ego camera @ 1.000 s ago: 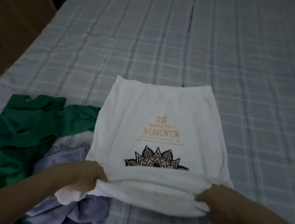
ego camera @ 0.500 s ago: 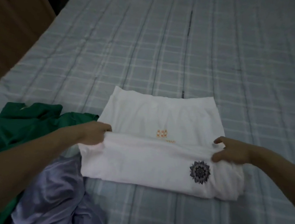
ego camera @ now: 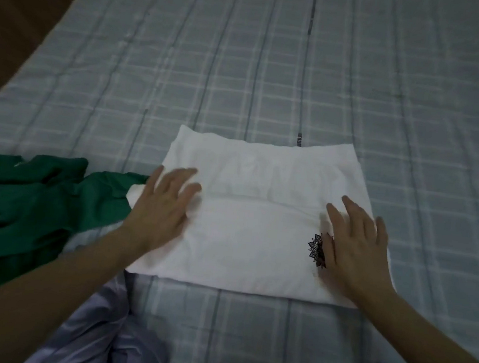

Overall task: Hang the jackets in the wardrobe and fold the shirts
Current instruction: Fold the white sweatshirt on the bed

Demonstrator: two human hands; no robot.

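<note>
1. Hands lying flat on a white shirt (ego camera: 258,213), spread out on a bed (ego camera: 362,91) covered in a pale checked sheet, seen from above and behind the arms.
2. Left hand (ego camera: 163,211) resting palm down on the shirt's left side, fingers straight and spread, gripping nothing.
3. Right hand (ego camera: 356,248) pressing palm down on the shirt's right side, fingers straight and slightly apart, gripping nothing, partly covering a small dark flower print (ego camera: 316,249).
4. Shirt lying near the middle of the bed as a broad rectangle, with its near part doubled over onto the far part and a faint crease running across between the two hands.
5. Judging by the flat palms, smoothing the fold down; possibly needing one more fold to make a compact bundle, though hard to say for certain.
6. Green garment (ego camera: 29,208) sitting crumpled just beside the shirt on the left, its edge touching the shirt's left corner, not yet folded.
7. Lilac garment (ego camera: 107,339) bunching up near the bottom edge of the view, under the left forearm, also not yet folded.
8. Showing no wardrobe and no hanging jackets anywhere in view, so telling nothing about that half of the job; only a brown wooden surface (ego camera: 15,12) edging the top left corner.
</note>
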